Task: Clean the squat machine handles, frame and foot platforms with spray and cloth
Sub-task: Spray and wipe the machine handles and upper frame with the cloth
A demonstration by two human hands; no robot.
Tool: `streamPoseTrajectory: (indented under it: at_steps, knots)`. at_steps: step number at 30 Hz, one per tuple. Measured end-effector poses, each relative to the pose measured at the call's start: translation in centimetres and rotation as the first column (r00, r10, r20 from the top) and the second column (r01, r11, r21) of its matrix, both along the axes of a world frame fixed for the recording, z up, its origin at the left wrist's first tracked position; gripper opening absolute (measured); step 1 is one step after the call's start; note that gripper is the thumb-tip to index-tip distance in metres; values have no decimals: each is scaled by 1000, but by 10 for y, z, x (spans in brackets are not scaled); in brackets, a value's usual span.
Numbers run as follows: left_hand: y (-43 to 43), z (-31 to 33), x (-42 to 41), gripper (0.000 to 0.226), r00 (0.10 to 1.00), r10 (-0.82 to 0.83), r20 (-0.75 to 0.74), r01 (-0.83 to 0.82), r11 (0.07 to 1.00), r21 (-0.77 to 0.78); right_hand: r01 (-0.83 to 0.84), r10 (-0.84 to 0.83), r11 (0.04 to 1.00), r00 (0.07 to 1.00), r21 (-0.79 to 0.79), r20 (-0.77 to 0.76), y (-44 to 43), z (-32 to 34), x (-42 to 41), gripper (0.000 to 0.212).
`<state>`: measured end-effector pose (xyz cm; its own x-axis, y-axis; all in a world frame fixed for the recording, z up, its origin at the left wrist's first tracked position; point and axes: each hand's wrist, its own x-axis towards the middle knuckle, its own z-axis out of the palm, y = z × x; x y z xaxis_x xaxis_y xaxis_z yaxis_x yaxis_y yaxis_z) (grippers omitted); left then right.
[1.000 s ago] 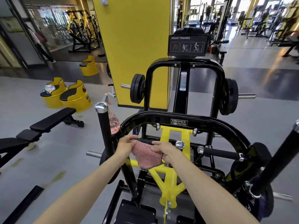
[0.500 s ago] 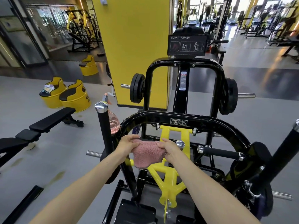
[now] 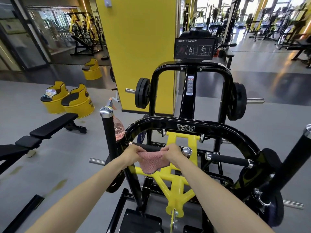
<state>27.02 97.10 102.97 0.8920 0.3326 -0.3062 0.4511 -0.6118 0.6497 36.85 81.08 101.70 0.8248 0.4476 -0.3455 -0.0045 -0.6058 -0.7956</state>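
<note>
The squat machine's left handle, a horizontal black grip below the curved black frame, carried the pink cloth. The cloth was draped over the front of this grip and hung down in front of the yellow linkage.

Left hand: fingers curled, gripping the left edge of the cloth against the handle, near the point where the handle meets the frame.

Right hand: fingers curled, pinching the right edge of the cloth at the handle's inner end, just beside the chrome end cap. A short bare section of grip showed between the two hands.

The right handle lay uncovered on the machine's right side, well apart from both hands.

The spray bottle, holding pink liquid, sat at the frame's left edge, directly behind the black upright post. Its mounting could not be determined.

A black foot platform was partly visible at the machine's lower edge, beneath the forearms.

Weight plates were loaded on the horns at both sides of the rear upright frame. A placard reading "SQUAT TRAINER" topped the centre column.

On the grey floor to the left stood a black bench and yellow drum seats. A yellow pillar rose behind the machine.
</note>
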Motion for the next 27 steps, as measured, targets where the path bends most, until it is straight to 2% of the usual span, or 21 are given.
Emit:
streamPoseTrajectory:
  at_steps: [4, 6, 7, 9, 11, 12, 14, 17, 19, 20, 22, 24, 26, 27]
  knots:
    - [-1, -3, 8, 18, 996, 23, 90, -42, 977, 209, 45, -11, 988, 975, -146, 223, 6, 0, 2, 19]
    - [4, -2, 11, 11, 989, 81, 123, -106, 973, 207, 44, -8, 990, 965, -131, 264, 2, 4, 4, 11]
    - [6, 0, 10, 8, 987, 102, 123, -120, 980, 157, 18, 4, 996, 968, -86, 250, -2, 5, 6, 19]
    - [9, 6, 8, 7, 982, 142, 125, -136, 989, -53, -20, 13, 999, 985, 40, 175, -8, 8, 8, 35]
    - [8, 10, 5, 10, 969, 227, 97, -192, 939, -285, -28, 14, 995, 990, 100, 139, -10, 10, 8, 39]
    - [7, 9, 6, 16, 960, 264, 97, -222, 923, -313, -24, 9, 994, 990, 103, 143, -9, 10, 7, 41]
    - [3, 5, 9, 21, 946, 298, 132, -265, 939, -219, -16, 0, 996, 985, 89, 173, -5, 7, 7, 42]
    - [-7, -1, 16, 16, 935, 301, 186, -293, 954, -69, 20, -32, 998, 980, 61, 198, 0, 4, 5, 38]
    - [-14, -4, 18, 15, 931, 302, 207, -303, 953, -27, 56, -69, 994, 988, 93, 141, 3, 4, 2, 37]
    - [-17, -5, 19, 16, 931, 296, 212, -300, 954, -15, 75, -84, 989, 994, 127, 66, 5, 5, -1, 35]
    - [-27, -9, 21, 18, 940, 257, 224, -254, 966, -43, 117, -66, 962, 976, 245, -208, 8, 8, -8, 24]
    - [-42, -15, 18, 21, 953, 206, 221, -151, 959, -239, 187, -50, 931, 916, 315, -397, 11, 7, -13, 30]
    - [-51, -31, 10, 27, 969, 121, 214, -16, 899, -438, 199, -77, 944, 909, 265, -410, 14, 1, -13, 48]
    - [-52, -42, 5, 34, 970, 85, 228, 31, 887, -461, 160, -72, 965, 924, 209, -376, 17, -3, -13, 58]
